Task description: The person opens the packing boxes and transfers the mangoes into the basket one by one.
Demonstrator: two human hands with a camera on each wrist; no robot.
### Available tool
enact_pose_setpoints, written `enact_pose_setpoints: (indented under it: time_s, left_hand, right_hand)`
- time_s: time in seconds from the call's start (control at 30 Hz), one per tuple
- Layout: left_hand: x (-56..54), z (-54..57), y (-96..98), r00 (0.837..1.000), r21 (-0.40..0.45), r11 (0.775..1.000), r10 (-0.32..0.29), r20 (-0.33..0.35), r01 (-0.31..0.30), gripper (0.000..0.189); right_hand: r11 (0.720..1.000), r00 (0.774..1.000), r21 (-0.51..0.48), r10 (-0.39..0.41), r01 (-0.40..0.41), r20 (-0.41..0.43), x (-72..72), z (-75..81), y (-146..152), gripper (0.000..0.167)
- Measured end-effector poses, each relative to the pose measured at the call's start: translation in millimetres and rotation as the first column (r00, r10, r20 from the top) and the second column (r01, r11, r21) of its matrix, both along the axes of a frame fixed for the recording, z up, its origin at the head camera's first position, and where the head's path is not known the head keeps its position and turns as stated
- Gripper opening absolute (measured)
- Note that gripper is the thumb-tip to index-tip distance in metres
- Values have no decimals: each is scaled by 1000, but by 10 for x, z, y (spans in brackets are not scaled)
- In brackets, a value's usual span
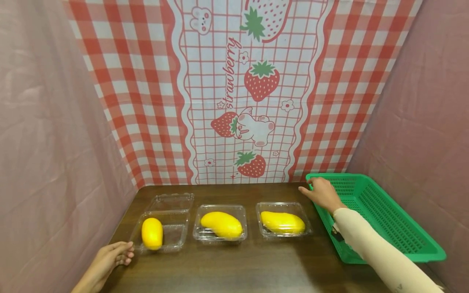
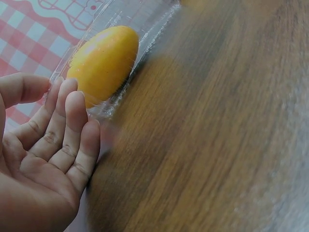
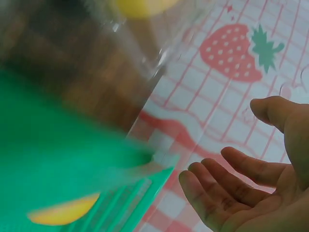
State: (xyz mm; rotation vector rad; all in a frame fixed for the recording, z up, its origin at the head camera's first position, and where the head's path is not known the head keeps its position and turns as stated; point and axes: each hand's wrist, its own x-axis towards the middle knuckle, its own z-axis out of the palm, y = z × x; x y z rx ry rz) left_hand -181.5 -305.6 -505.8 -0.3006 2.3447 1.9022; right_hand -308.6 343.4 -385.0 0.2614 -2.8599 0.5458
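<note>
My left hand (image 1: pixel 114 255) is at the near left corner of an open clear plastic clamshell box (image 1: pixel 175 234), thumb and index fingertip pinching its edge. A yellow mango (image 2: pixel 105 65) lies in the left half of that box, just beyond the fingertips. My right hand (image 1: pixel 322 193) is over the far left corner of a green plastic basket (image 1: pixel 399 215). Its fingers are spread and loosely bent, with nothing in them. Part of a yellow fruit (image 3: pixel 65 211) shows in the basket in the right wrist view; my forearm hides that part from the head view.
A middle clear box (image 1: pixel 220 208) holds a yellow mango (image 1: pixel 221 224). Another clear box (image 1: pixel 282 205) to its right holds one more mango (image 1: pixel 282 222). The brown wooden table (image 1: pixel 227 268) ends at a checked strawberry cloth (image 1: pixel 238 97), with pink drapes on both sides.
</note>
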Motion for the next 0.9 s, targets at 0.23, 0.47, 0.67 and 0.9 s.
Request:
enact_pose_setpoints:
  time_s: [0.23, 0.47, 0.67, 0.9]
  left_hand:
    - [0, -2, 7, 1000, 12, 1000, 10, 0, -10, 33]
    - [2, 3, 9, 1000, 16, 1000, 9, -2, -9, 33]
    - [8, 10, 0, 1000, 17, 1000, 1, 5, -1, 35]
    - [3, 12, -5, 1000, 22, 1000, -10, -1, 10, 36]
  right_hand:
    - [998, 998, 42, 47, -45, -35, -21, -17, -292, 53]
    - [996, 996, 44, 80, -78, -42, -22, -46, -537, 53]
    - [997, 997, -5, 80, -80, 17, 23, -39, -760, 55]
    - [993, 992, 4, 121, -122, 18, 56, -51, -1012, 56]
